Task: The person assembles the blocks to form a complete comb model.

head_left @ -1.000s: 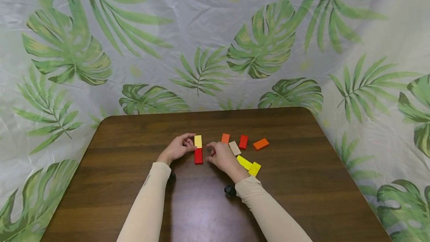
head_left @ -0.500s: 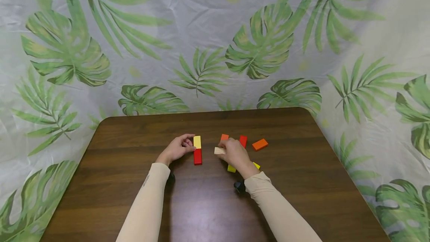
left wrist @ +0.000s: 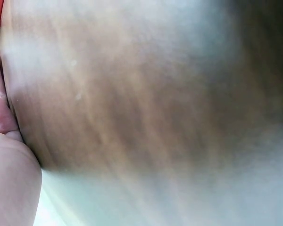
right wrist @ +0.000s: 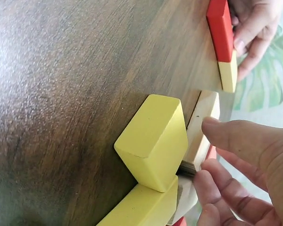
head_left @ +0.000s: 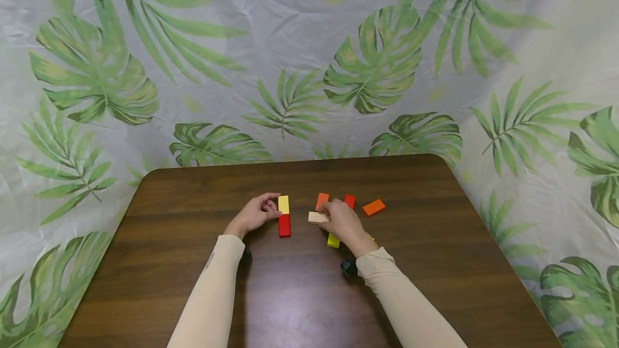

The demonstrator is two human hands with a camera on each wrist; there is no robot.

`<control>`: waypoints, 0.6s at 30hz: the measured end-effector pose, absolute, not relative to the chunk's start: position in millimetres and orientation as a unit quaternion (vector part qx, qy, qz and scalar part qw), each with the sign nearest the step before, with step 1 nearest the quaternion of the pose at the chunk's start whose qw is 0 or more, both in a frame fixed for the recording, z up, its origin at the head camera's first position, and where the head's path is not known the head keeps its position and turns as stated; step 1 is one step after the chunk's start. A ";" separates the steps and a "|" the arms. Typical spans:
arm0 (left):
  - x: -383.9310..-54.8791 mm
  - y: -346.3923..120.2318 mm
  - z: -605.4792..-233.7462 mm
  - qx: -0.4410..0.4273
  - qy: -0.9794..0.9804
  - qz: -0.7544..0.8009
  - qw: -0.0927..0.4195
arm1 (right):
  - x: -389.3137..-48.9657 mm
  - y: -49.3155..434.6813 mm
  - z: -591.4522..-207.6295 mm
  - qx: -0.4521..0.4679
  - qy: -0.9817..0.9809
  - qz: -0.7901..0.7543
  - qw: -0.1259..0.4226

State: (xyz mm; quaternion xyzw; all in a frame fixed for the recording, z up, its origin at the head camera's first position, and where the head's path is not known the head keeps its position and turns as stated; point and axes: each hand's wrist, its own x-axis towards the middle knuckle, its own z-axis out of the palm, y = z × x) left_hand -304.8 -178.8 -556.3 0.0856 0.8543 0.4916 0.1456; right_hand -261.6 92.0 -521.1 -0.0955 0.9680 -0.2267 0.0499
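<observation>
In the head view my left hand (head_left: 252,214) holds a pale yellow block (head_left: 283,204) from its left side, the thumb near where it meets a red block (head_left: 284,226). These two lie end to end on the table. My right hand (head_left: 344,225) pinches a plain wooden block (head_left: 317,217) between thumb and fingers. The right wrist view shows the thumb on this wooden block (right wrist: 203,113), beside a bright yellow block (right wrist: 153,141). Another yellow block (right wrist: 139,207) touches that one, with a pale block (right wrist: 185,200) partly hidden behind.
Around my right hand lie an orange block (head_left: 322,200), a red block (head_left: 350,201) partly covered by the hand, and a second orange block (head_left: 374,208) farther right. The brown wooden table (head_left: 290,294) ends at a leaf-print curtain (head_left: 285,106).
My right hand has moved to the right, away from the red and pale yellow pair, and now pinches the wooden block. A yellow block below it has shifted left. My left hand stays put.
</observation>
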 end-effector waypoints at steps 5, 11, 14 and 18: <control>-304.5 -178.6 -556.2 0.089 0.854 0.492 0.144 | -260.2 91.9 -519.6 -0.091 0.968 -0.229 0.050; -304.0 -178.4 -556.1 0.087 0.855 0.491 0.144 | -259.2 92.5 -520.8 -0.097 0.967 -0.232 0.045; -304.3 -178.8 -556.4 0.087 0.855 0.491 0.143 | -259.4 93.0 -523.0 -0.103 0.966 -0.233 0.043; -304.3 -179.3 -556.5 0.086 0.855 0.491 0.143 | -258.5 93.9 -523.4 -0.111 0.964 -0.240 0.034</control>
